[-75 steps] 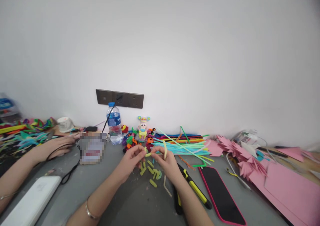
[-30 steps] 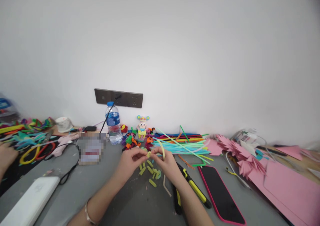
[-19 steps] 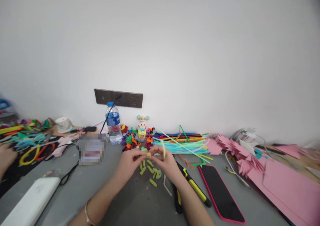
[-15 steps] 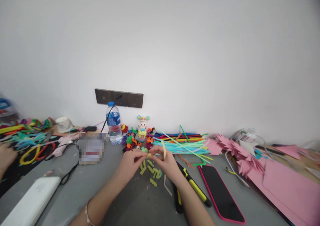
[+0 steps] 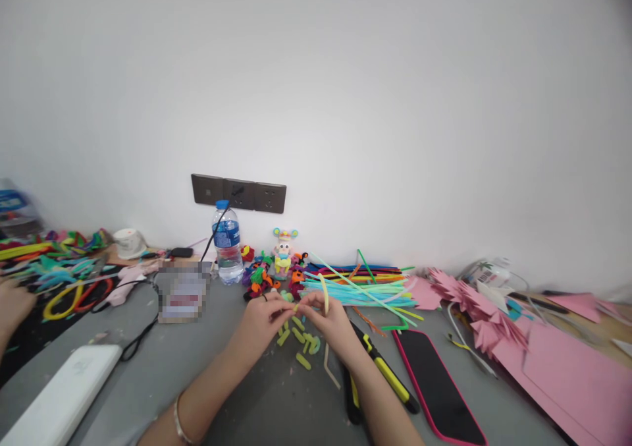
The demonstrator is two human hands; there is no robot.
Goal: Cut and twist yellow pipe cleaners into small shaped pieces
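Note:
My left hand [image 5: 264,321] and my right hand [image 5: 326,315] meet fingertip to fingertip above the grey table. Both are closed in a pinch on a pale yellow pipe cleaner [image 5: 324,290], whose free end curves up over my right hand. Between the fingertips only a small yellow bit of it shows. Just below lie several short, twisted yellow-green pipe cleaner pieces [image 5: 303,361]. Yellow-and-black pliers [image 5: 390,377] rest partly under my right forearm. A pale bent stick-like strip [image 5: 330,369] lies beside the pieces.
Behind my hands are a bundle of coloured pipe cleaners [image 5: 360,288], a small toy figure [image 5: 283,255] and a water bottle [image 5: 228,245]. A phone [image 5: 437,387] and pink paper [image 5: 577,380] lie right. At left are a white power bank [image 5: 64,393] and another person's hand [image 5: 14,307].
My fingertips have drawn closer together around the yellow pipe cleaner, hiding more of it. The whole view has shifted slightly; the things on the table keep their places.

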